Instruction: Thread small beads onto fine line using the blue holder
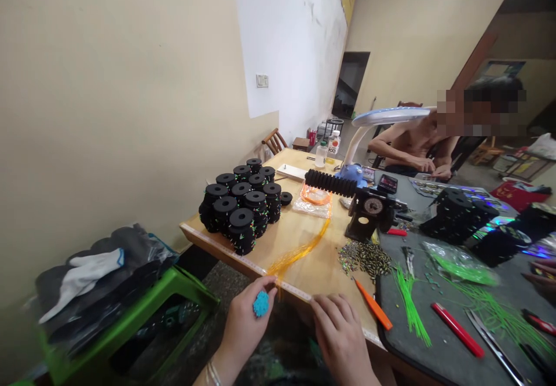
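My left hand (pixel 244 318) is closed at the table's front edge, with a knobbly turquoise clump (pixel 260 304) showing between its thumb and forefinger. Its fingertips are right beside the loose end of a bundle of fine orange strands (pixel 299 252); I cannot tell whether they touch it. My right hand (pixel 341 334) rests palm down against the edge, fingers loosely bent and slightly apart, and no object shows in it. Its fingertips are partly hidden. An orange pen-like tool (pixel 372 305) lies to the right of that hand.
Stacked black foam spools (pixel 241 218) stand at left. A black winding device (pixel 369 209), a lamp (pixel 350 171) and a heap of small metal pieces (pixel 367 258) are ahead. Green strands (pixel 410 305), a red tool (pixel 457 329) and scissors (pixel 495 345) lie right. A person sits opposite.
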{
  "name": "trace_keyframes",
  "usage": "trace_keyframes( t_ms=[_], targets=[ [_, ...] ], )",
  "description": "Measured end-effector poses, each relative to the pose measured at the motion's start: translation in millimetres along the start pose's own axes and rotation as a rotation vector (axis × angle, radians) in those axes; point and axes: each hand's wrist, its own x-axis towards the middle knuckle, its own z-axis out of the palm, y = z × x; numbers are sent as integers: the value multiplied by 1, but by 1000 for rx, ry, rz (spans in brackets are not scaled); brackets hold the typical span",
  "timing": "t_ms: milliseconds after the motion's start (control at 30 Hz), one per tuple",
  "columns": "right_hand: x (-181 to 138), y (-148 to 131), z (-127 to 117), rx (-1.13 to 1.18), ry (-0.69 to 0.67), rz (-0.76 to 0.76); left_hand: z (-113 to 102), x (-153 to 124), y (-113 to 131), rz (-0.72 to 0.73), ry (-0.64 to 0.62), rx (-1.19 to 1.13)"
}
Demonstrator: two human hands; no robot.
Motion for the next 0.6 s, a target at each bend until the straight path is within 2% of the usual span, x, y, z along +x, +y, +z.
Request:
trace_keyframes(
  t_ms=[167, 400, 500, 600],
  targets=[
    [-8, 4, -11, -4, 18, 13, -10, -2, 14, 22, 17, -33],
    [-34, 19, -30, -13, 63, 34, -17, -5, 17, 6, 43, -14],
    [-43, 23, -41, 1, 106, 76, -16, -5, 23, -2, 51, -58],
    [-51, 27, -55, 4, 161, 152, -9, -7, 33, -52, -2, -177]
  ],
)
